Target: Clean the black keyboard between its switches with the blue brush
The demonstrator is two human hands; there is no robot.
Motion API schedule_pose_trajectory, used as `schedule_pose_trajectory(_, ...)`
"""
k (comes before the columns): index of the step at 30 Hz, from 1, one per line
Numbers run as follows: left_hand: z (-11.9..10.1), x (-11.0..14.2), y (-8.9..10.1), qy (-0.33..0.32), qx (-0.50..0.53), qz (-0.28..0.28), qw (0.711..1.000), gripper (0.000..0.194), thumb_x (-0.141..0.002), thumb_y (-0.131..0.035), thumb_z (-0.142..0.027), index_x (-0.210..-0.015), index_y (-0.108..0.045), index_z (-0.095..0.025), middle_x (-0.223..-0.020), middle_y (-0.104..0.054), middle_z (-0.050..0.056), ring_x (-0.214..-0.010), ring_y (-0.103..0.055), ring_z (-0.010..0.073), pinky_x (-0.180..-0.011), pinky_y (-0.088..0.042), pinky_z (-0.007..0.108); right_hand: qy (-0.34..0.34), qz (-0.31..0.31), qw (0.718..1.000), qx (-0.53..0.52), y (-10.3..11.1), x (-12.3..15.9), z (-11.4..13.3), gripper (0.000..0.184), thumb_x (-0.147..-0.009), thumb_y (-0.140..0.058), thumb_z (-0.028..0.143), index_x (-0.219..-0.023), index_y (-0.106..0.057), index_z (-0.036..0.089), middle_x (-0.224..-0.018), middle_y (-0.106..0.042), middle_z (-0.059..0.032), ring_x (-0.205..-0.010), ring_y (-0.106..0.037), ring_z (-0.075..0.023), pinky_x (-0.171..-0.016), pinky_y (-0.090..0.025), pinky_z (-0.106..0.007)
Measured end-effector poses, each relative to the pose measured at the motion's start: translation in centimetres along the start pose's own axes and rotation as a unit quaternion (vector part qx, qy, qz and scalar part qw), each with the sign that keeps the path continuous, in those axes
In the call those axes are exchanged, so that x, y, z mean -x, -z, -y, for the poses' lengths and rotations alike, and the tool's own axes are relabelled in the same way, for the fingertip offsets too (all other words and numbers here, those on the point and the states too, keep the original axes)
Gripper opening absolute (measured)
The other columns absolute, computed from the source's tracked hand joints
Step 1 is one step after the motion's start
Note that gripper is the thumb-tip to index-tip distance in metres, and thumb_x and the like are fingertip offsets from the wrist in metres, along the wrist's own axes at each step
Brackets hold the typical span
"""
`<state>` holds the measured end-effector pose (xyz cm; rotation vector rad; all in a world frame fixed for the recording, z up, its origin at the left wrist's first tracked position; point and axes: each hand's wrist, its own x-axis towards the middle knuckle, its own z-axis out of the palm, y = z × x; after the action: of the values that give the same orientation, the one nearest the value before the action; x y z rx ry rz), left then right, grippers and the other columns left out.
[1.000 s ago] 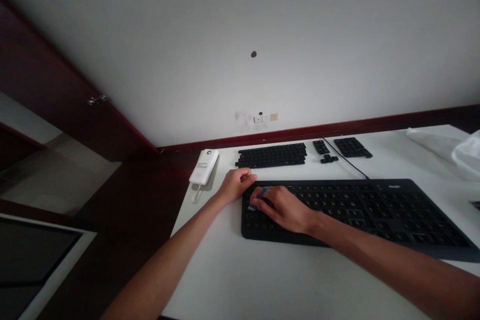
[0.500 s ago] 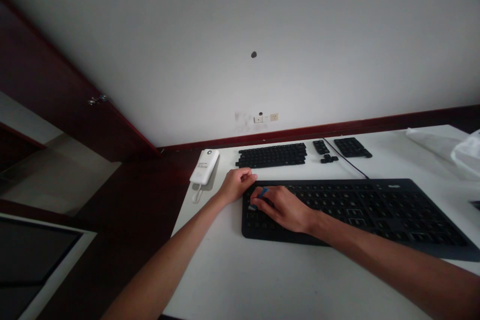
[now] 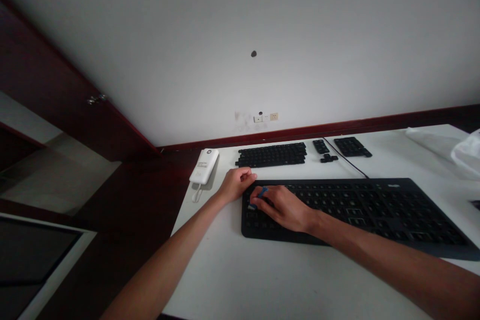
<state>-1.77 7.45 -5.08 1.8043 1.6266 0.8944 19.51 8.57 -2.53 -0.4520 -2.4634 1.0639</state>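
A wide black keyboard (image 3: 367,207) lies across the white table (image 3: 240,275). My right hand (image 3: 281,207) rests on its left end, fingers pinched on a small blue tool (image 3: 261,192) pressed against a key there. My left hand (image 3: 236,184) sits curled in a loose fist at the keyboard's top left corner, touching its edge. What lies inside the left fist is hidden.
Rows of loose black keycaps (image 3: 272,154) lie behind the keyboard, with smaller groups (image 3: 350,146) to the right beside a black cable (image 3: 347,160). A white power bank (image 3: 204,166) lies at the back left. Clear plastic bags (image 3: 450,147) sit far right. The table's left edge drops to dark floor.
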Motion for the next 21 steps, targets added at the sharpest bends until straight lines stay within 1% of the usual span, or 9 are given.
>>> schedule_pose_trajectory(11, -0.24, 0.03, 0.08, 0.003, 0.0, 0.003, 1.0, 0.043, -0.093, -0.055, -0.05, -0.066, -0.045, -0.017, -0.062, -0.043, -0.005, -0.061, -0.036, 0.0104, -0.06, -0.028, 0.025, 0.002, 0.0, 1.0, 0.009, 0.03, -0.04, 0.03, 0.028, -0.107, -0.045, 0.032, -0.099, -0.069, 0.018, -0.091, -0.075, -0.0065, -0.08, -0.069, -0.0191, -0.079, -0.05, -0.029)
schedule_pose_trajectory(21, 0.13, -0.01, -0.02, -0.001, 0.0, 0.003, 1.0, 0.045, -0.094, -0.055, -0.05, -0.066, -0.044, -0.017, -0.061, -0.041, -0.005, -0.061, -0.035, 0.0103, -0.059, -0.026, 0.026, 0.001, 0.003, 1.0, 0.015, -0.2, -0.07, -0.26, 0.031, -0.108, -0.044, 0.034, -0.1, -0.069, 0.017, -0.089, -0.074, -0.0065, -0.079, -0.069, -0.019, -0.078, -0.05, -0.029)
